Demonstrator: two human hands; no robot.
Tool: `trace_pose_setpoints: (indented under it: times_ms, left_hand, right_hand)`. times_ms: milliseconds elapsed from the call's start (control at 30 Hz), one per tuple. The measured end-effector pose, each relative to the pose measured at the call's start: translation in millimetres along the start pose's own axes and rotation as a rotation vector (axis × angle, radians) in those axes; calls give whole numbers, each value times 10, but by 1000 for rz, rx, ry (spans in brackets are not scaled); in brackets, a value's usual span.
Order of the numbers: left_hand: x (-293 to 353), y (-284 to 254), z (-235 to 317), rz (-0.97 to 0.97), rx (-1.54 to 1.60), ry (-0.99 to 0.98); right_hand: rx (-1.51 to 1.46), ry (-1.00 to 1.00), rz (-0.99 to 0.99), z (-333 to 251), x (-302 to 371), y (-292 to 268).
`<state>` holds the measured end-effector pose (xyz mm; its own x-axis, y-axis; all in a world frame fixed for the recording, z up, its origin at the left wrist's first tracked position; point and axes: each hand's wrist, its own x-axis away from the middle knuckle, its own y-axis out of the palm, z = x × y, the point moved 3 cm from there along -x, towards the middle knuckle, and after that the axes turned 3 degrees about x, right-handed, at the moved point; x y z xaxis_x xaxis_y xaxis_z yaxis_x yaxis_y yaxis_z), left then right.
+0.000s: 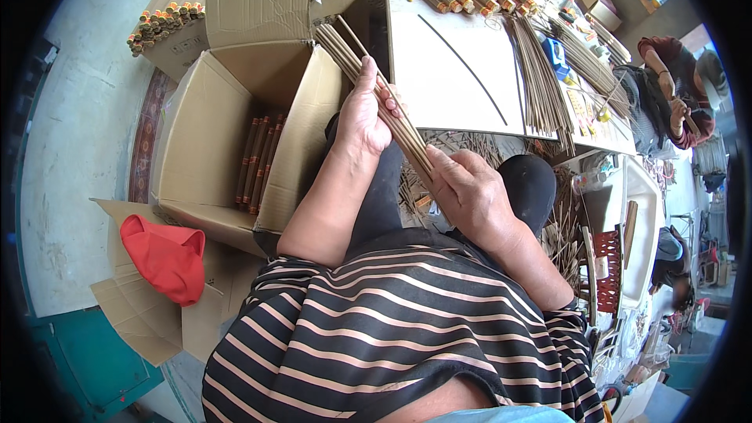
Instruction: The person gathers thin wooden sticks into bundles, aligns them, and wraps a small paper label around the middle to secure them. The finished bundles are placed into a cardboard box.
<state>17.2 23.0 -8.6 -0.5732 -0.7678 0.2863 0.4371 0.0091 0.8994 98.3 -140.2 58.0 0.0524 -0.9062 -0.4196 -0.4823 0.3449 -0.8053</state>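
I have both hands closed on a bundle of thin brown sticks, held above the lap, slanting from far left to near right. My left hand grips its middle, thumb along it; my right hand pinches the near end. One stick splays at the far end. I see an open box to the left with banded rolls inside, and a white surface beyond, with loose sticks at its right.

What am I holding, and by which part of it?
A bundle of thin brown sticks: left hand around its middle, right hand toward the end nearest you.
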Motion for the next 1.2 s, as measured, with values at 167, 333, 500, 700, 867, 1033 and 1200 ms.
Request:
trace_pose_setpoints:
  times_ms: [167,333,500,700,867,1033,1200]
  left_hand:
    - [69,-62,-74,65,39,-32]
    - [46,-70,-20,10,37,-54]
    - [26,-94,15,46,9,-53]
    - [15,-138,76,6,-8,-45]
    - [79,-54,69,18,6,-58]
    - [84,-48,80,3,2,-50]
    - [73,-53,75,-22,0,-53]
  right_hand:
    - [84,-89,-51,-109,35,-32]
    - [75,-110,-23,-156,-48,-67]
    - [-25,-65,-105,-196,-109,-44]
    - [33,-70,-169,-222,-163,-77]
    - [6,-44,-173,-194,-138,-32]
    - [18,-78,-152,-181,-120,-12]
    - [-22,-68,-149,-176,-129,-18]
